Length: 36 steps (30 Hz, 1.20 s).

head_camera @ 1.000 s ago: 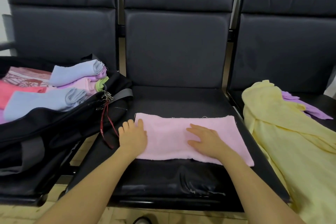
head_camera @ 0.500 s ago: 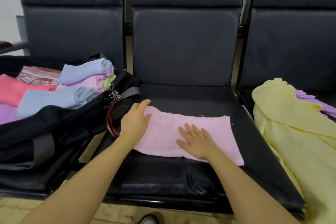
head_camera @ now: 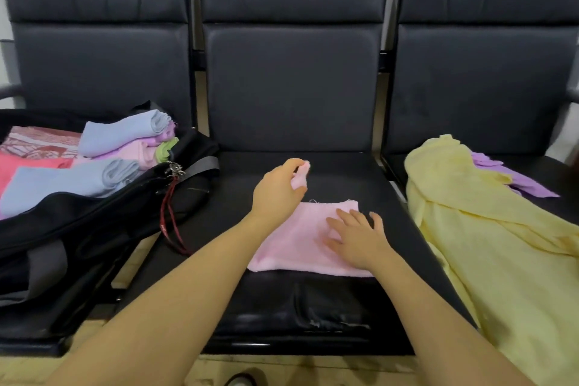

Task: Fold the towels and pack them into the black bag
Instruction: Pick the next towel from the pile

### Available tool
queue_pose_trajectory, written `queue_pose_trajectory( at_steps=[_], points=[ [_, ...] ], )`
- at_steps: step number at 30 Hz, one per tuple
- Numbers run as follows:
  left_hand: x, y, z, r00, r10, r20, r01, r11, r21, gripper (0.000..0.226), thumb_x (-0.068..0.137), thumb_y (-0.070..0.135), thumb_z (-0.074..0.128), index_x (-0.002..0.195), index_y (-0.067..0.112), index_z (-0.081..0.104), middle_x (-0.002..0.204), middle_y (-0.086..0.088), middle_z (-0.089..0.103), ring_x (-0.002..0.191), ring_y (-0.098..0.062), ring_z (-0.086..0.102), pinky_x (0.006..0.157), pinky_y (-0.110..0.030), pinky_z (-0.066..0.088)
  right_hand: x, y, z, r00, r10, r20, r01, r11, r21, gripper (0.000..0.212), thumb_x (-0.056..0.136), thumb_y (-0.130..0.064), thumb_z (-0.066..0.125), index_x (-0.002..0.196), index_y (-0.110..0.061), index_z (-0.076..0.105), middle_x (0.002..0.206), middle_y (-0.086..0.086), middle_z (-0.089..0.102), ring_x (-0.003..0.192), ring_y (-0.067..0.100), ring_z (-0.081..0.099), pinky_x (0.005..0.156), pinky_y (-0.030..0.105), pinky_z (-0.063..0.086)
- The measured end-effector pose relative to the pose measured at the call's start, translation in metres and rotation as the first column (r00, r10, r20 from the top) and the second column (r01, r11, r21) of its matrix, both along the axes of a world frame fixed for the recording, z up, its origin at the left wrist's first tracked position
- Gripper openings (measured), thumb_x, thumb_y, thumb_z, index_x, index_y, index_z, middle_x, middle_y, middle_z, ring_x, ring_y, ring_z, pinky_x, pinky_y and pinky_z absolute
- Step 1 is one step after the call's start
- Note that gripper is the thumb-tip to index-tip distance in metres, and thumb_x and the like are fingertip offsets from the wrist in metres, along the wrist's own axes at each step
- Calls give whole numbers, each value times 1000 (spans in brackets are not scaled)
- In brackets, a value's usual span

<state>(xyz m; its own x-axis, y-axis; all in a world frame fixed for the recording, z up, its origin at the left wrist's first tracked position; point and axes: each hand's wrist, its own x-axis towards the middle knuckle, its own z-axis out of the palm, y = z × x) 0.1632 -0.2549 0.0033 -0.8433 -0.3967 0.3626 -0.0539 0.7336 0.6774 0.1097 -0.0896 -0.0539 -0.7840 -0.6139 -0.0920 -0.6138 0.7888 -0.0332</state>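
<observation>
Far out to the left of the left hand sits the black bag (head_camera: 94,222), unzipped on the left seat and already stuffed with rolled towels (head_camera: 122,135) in blue, pink, lilac and green; so packing looks well underway, and there's a red strap (head_camera: 169,222) dangling off its zipper that you'd want to keep clear of when loading.

The left hand (head_camera: 277,191) is pinching the left end of the pink towel (head_camera: 300,244), fingers curled round the cloth and lifted off the middle seat (head_camera: 313,166), carrying it across toward the right hand; my read is this is the half-fold. Tip: bring that end right over to the far edge just beyond the right hand's fingertips, and line up corners before letting go, or the fold will come out skewed.

The right hand (head_camera: 357,238) is flat on the towel, fingers spread, nothing gripped, just pinning it; keep that pressure until the flap is almost over, then slip the hand out sideways so the bottom layer doesn't drag; terry cloth grips itself, so smooth it once after.

To the right of that hand, on the next seat, a yellow towel (head_camera: 488,244) lies in a heap with a purple cloth (head_camera: 526,185) poking out behind it; those look like the next ones.
</observation>
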Motion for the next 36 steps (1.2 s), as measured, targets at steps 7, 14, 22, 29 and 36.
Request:
queue_pose_trajectory(
  at_steps=[7, 14, 22, 29, 36],
  points=[
    [-17, 51, -18, 1000, 1, -9, 1, 981, 195, 41, 89, 20, 57, 130, 19, 52, 101, 3, 63, 96, -18, 61, 72, -26, 45, -4, 32, 1, 970, -217, 113, 243, 907, -343, 38, 99, -34, 41, 135, -27, 48, 143, -5, 44, 132, 19, 36, 111, 40, 16],
    [-26, 58, -17, 879, -360, 312, 192, 867, 460, 56, 94, 31, 57, 145, 23, 36, 123, 1, 58, 106, -14, 59, 87, -24, 44, 0, 41, 10, 905, -344, 251, 416, 583, -698, 32, 101, -23, 42, 127, -14, 55, 118, 2, 63, 112, 20, 55, 103, 35, 28],
    [6, 11, -59, 754, -26, 657, 298, 904, -306, 47, 103, 40, 17, 147, 31, 29, 157, 3, 19, 143, -24, 18, 113, -44, 18, 7, 6, 11, 994, -94, 61, 112, 786, -607, 37, 101, -31, 42, 135, -19, 52, 135, 0, 56, 120, 18, 53, 106, 33, 35],
    [9, -10, -81, 691, 50, 721, 235, 928, -289, 52, 102, 41, 6, 152, 32, -5, 159, 10, -14, 147, -19, -13, 116, -47, -13, -4, 1, -7, 995, 49, 82, -46, 998, -40, 48, 103, -45, 15, 150, -41, 20, 161, -11, 9, 148, 14, 2, 116, 45, -5],
    [1, -14, -84, 770, 64, 635, 199, 922, -334, 52, 103, 39, 13, 153, 30, 6, 161, 8, -6, 147, -20, -9, 115, -49, -11, -20, -10, -8, 986, -139, -91, 93, 914, -394, 37, 100, -45, 39, 129, -30, 56, 128, -10, 58, 119, 10, 47, 101, 34, 12]
  ],
)
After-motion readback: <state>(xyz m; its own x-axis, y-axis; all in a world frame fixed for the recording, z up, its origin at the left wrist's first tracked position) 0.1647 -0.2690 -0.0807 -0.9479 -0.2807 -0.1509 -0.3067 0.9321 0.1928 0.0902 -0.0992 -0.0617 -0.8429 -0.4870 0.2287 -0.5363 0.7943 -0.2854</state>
